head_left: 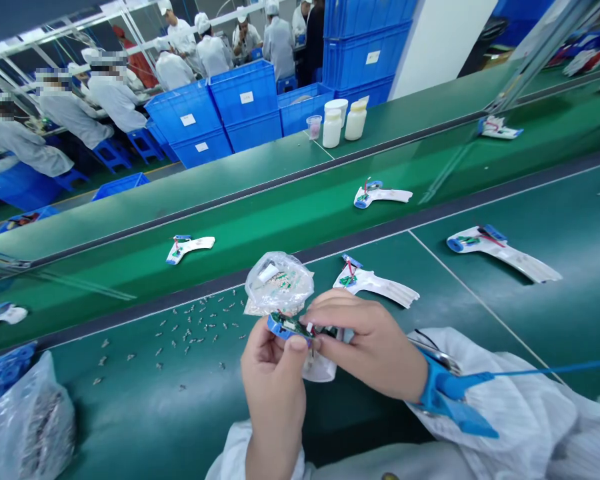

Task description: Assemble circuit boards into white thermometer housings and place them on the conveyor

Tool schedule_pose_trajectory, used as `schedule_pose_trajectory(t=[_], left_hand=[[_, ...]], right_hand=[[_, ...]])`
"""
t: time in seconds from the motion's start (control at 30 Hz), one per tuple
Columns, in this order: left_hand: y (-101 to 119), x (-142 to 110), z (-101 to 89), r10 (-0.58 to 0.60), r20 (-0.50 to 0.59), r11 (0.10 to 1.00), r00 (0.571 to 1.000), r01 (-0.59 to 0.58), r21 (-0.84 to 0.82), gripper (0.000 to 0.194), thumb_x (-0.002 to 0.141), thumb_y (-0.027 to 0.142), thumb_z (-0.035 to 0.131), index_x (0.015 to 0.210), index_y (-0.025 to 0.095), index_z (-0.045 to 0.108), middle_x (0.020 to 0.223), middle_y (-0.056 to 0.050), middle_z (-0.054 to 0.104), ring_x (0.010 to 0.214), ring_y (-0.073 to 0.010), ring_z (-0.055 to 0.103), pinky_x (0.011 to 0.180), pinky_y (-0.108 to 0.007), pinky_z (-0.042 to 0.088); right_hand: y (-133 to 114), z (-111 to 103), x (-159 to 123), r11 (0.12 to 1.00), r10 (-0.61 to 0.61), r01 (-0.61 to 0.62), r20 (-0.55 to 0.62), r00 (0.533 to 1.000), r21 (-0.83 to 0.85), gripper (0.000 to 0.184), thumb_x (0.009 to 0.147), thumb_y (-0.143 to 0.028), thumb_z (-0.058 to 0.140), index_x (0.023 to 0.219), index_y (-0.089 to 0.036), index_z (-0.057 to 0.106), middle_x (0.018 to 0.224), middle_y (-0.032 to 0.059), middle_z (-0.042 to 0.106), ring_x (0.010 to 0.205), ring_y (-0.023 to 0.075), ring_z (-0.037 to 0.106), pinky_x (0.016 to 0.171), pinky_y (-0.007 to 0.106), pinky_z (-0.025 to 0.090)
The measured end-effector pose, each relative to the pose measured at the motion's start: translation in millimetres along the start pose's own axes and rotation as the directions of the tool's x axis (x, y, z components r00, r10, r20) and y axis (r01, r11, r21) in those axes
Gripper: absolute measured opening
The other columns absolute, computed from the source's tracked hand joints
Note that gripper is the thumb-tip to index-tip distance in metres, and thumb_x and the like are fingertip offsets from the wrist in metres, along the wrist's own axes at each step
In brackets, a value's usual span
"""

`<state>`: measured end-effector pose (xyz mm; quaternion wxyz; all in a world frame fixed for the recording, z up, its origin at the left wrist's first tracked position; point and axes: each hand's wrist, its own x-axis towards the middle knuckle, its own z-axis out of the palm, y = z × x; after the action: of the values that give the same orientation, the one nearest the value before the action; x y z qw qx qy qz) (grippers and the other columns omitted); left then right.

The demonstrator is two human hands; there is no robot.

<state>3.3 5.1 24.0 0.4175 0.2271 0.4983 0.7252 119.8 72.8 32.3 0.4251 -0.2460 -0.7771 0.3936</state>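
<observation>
My left hand (275, 380) grips a blue plastic frame (280, 327) carrying a green circuit board (294, 325), thumb in front and fingers behind. My right hand (367, 337) pinches the right end of the same assembly, close to a small white connector (310, 328); its fingertips partly hide what lies between them. Below the fingers hangs a white plastic housing (321, 368), mostly covered by the hands. Just beyond my right hand lies a white gun-shaped housing half (385, 287) with a green board and red wires. A clear bag of small parts (279, 283) rests beyond my left hand.
Several small metal pieces (195, 327) are scattered on the green bench, left of my hands. A plastic bag (27, 427) lies at lower left. More housings (383, 195) sit on the green belt; another (503, 250) lies right. White bottles (332, 128) and blue crates (245, 97) stand beyond; people work behind.
</observation>
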Motion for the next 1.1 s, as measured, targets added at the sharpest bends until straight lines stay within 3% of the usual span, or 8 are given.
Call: schedule_pose_trajectory(t=[0.23, 0.4, 0.6, 0.7, 0.83, 0.97, 1.1], left_hand=[[0.7, -3.0, 5.2, -0.021, -0.015, 0.999, 1.000, 0.021, -0.035, 0.031, 0.062, 0.043, 0.083, 0.077, 0.018, 0.072, 0.065, 0.001, 0.063, 0.058, -0.0094, 0.057, 0.054, -0.017, 0.049], [0.3, -3.8, 8.6, -0.120, -0.025, 0.982, 0.992, 0.115, -0.149, 0.026, 0.064, 0.041, 0.082, 0.072, 0.019, 0.071, 0.063, 0.002, 0.063, 0.054, -0.0079, 0.055, 0.053, -0.017, 0.049], [-1.3, -4.3, 9.1, -0.138, -0.001, 0.980, 0.990, 0.136, -0.149, 0.027, 0.064, 0.041, 0.083, 0.071, 0.018, 0.071, 0.063, 0.001, 0.063, 0.054, -0.0077, 0.055, 0.052, -0.015, 0.047], [-2.5, -3.8, 7.4, -0.083, 0.053, 0.991, 0.995, 0.088, -0.102, 0.025, 0.069, 0.041, 0.079, 0.082, 0.020, 0.073, 0.074, -0.002, 0.069, 0.063, -0.0102, 0.061, 0.058, -0.017, 0.050], [-2.3, -6.4, 4.8, -0.011, 0.122, 1.000, 0.992, 0.010, 0.004, 0.021, 0.078, 0.039, 0.072, 0.092, 0.024, 0.071, 0.084, -0.003, 0.071, 0.075, -0.0132, 0.064, 0.068, -0.019, 0.051], [-1.0, -10.2, 3.8, 0.017, 0.085, 0.998, 0.996, -0.023, 0.064, 0.021, 0.077, 0.038, 0.073, 0.092, 0.023, 0.070, 0.085, -0.002, 0.071, 0.074, -0.0138, 0.063, 0.066, -0.019, 0.050], [-0.5, -10.0, 6.0, 0.050, 0.062, 0.989, 0.997, -0.058, 0.136, 0.024, 0.075, 0.040, 0.074, 0.090, 0.021, 0.069, 0.081, -0.003, 0.070, 0.072, -0.0155, 0.063, 0.064, -0.021, 0.050]], right_hand=[[6.1, 7.4, 0.6, 0.990, -0.141, 0.143, -0.151, 0.978, 0.006, 0.011, 0.076, -0.011, 0.065, 0.072, -0.020, 0.067, 0.066, 0.0010, 0.070, 0.072, 0.0161, 0.066, 0.072, 0.032, 0.049], [6.0, 4.8, 4.3, 0.978, -0.210, 0.208, -0.098, 0.973, -0.026, 0.012, 0.075, -0.009, 0.064, 0.070, -0.021, 0.063, 0.062, -0.0015, 0.066, 0.065, 0.0129, 0.060, 0.072, 0.033, 0.044], [8.5, -0.8, 3.7, 0.977, -0.115, 0.116, -0.013, 0.993, 0.179, 0.014, 0.075, -0.012, 0.065, 0.066, -0.019, 0.057, 0.069, 0.0011, 0.062, 0.070, 0.0135, 0.058, 0.068, 0.029, 0.047], [11.0, -6.2, 3.2, 0.954, 0.032, -0.032, 0.006, 0.999, 0.299, 0.012, 0.080, -0.018, 0.063, 0.070, -0.019, 0.056, 0.076, 0.0040, 0.064, 0.082, 0.0165, 0.060, 0.073, 0.030, 0.049], [13.6, -7.2, 3.4, 0.948, 0.186, -0.180, 0.003, 0.983, 0.261, 0.012, 0.085, -0.021, 0.057, 0.073, -0.018, 0.057, 0.071, 0.0024, 0.060, 0.081, 0.0160, 0.058, 0.067, 0.027, 0.047], [11.9, -1.4, 1.3, 0.963, 0.190, -0.187, 0.004, 0.982, 0.195, 0.023, 0.088, -0.021, 0.052, 0.066, -0.017, 0.058, 0.065, 0.0009, 0.056, 0.070, 0.0127, 0.054, 0.063, 0.024, 0.043], [7.2, 0.1, -3.1, 0.963, 0.214, -0.212, 0.007, 0.977, 0.169, 0.026, 0.090, -0.022, 0.049, 0.065, -0.017, 0.056, 0.069, 0.0015, 0.057, 0.072, 0.0129, 0.055, 0.066, 0.025, 0.043]])
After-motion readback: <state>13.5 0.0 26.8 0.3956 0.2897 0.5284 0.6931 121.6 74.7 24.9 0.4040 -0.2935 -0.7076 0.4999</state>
